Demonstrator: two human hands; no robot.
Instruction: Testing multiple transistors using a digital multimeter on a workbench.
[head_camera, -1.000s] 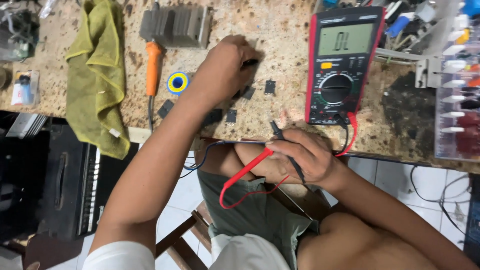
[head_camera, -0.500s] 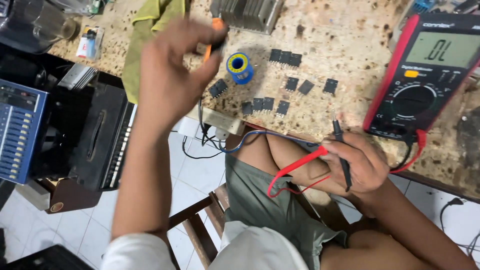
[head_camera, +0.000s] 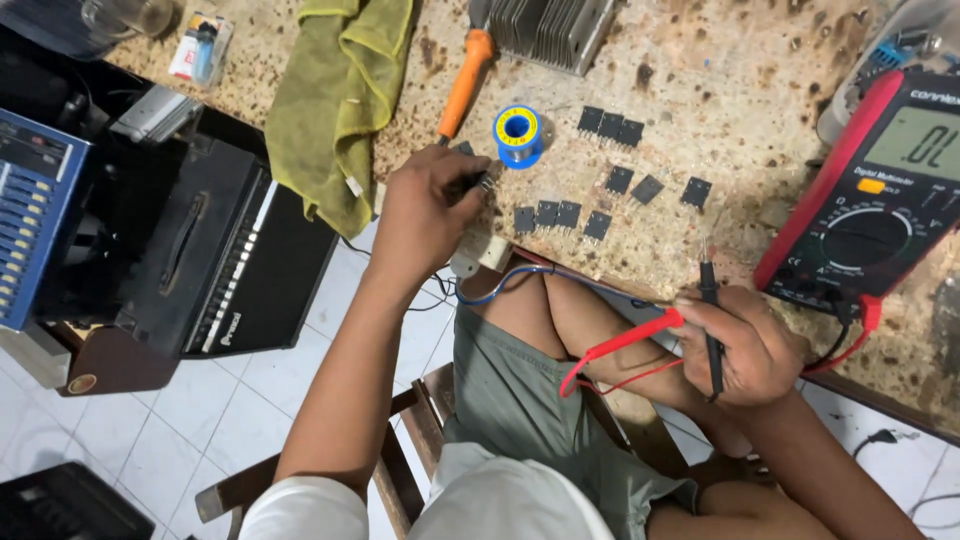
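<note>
My left hand (head_camera: 428, 212) hovers at the workbench's front edge, just below a blue solder spool (head_camera: 517, 131). Its fingertips pinch a small black component (head_camera: 473, 182). My right hand (head_camera: 752, 352) rests over my lap, gripping both a black test probe (head_camera: 709, 318) and a red test probe (head_camera: 628, 341), their leads trailing toward the red multimeter (head_camera: 868, 205) on the right of the bench. Several flat black components (head_camera: 620, 181) lie scattered on the speckled benchtop (head_camera: 720, 90) between the spool and the meter.
An orange-handled tool (head_camera: 461, 84), a finned metal heat sink (head_camera: 552, 30) and a yellow-green cloth (head_camera: 335, 100) lie on the bench. A black amplifier (head_camera: 215, 265) and a blue mixer panel (head_camera: 35, 215) stand on the left. I sit on a wooden chair (head_camera: 400, 450).
My left hand left the scattered components, rose toward the camera, then dropped to the bench edge beside the spool. The view shifted left. The right hand kept holding both probes.
</note>
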